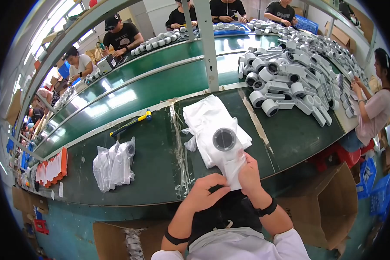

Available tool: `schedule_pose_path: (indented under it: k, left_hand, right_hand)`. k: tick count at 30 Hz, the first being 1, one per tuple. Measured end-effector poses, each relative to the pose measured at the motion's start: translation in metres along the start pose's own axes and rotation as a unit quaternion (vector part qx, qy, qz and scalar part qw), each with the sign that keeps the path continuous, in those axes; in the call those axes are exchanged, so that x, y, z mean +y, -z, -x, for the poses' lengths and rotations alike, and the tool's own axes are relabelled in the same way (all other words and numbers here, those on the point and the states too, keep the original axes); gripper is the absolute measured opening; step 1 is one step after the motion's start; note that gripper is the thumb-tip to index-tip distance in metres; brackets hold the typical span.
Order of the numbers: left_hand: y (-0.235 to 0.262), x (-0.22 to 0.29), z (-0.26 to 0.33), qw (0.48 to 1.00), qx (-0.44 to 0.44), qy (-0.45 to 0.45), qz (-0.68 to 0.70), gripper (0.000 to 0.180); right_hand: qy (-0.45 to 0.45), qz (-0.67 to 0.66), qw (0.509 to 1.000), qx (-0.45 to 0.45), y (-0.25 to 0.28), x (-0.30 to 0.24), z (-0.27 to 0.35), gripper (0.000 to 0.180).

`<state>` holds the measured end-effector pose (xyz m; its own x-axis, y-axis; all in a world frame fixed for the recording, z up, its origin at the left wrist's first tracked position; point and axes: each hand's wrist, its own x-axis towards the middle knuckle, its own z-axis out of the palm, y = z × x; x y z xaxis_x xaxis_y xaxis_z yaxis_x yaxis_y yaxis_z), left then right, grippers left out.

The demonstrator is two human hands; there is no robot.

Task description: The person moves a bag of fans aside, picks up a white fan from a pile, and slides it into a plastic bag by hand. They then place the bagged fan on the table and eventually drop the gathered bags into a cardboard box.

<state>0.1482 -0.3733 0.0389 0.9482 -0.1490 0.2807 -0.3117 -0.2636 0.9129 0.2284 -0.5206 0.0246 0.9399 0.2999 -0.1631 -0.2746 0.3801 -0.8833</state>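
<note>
Just above the bench's near edge I hold a white handheld device with a round head and dark grille (224,139). Its narrow handle points toward me, inside what looks like a thin translucent bag (233,173). My right hand (249,175) is closed round the right side of the bagged handle. At the handle's lower end, my left hand (208,190) has its thumb and fingers pinched on the bag's edge. Beneath the device's head lies a stack of flat white plastic bags (208,115). To the left sit several bagged white devices (114,164) in a row.
A large heap of grey-white devices (290,78) covers the bench's right side. A yellow-and-black hand tool (132,123) and orange-edged flat boxes (52,168) lie to the left. Open cardboard cartons (333,208) stand below. Co-workers (122,37) sit across the green conveyor (160,84) and at right.
</note>
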Motion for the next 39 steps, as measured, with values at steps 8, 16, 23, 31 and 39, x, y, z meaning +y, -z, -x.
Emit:
schedule_pose_path:
  k: [8,16,23,31,39]
  left_hand:
    - [-0.002,-0.018,-0.007,0.886,0.262,0.277,0.265,0.032]
    - [0.019,-0.019,0.005,0.810,0.258,0.191,0.491,0.055]
    - [0.029,-0.015,0.006,0.763,0.310,0.130,0.552,0.049]
    - [0.031,-0.016,0.013,0.772,0.371,0.147,0.494,0.035]
    - [0.034,-0.008,0.018,0.803,0.285,0.151,0.501,0.039]
  right_hand:
    - [0.071,0.056,0.994,-0.069,-0.041,0.013,0.020,0.030]
    - [0.153,0.061,0.986,-0.010,-0.037,0.012,0.017,0.015]
    - [0.231,0.131,0.963,-0.036,-0.025,0.037,0.035,0.009]
    - [0.386,0.350,0.846,-0.109,-0.044,0.010,0.037,0.058]
    - [0.440,0.390,0.808,-0.040,-0.055,0.025,0.026,0.067]
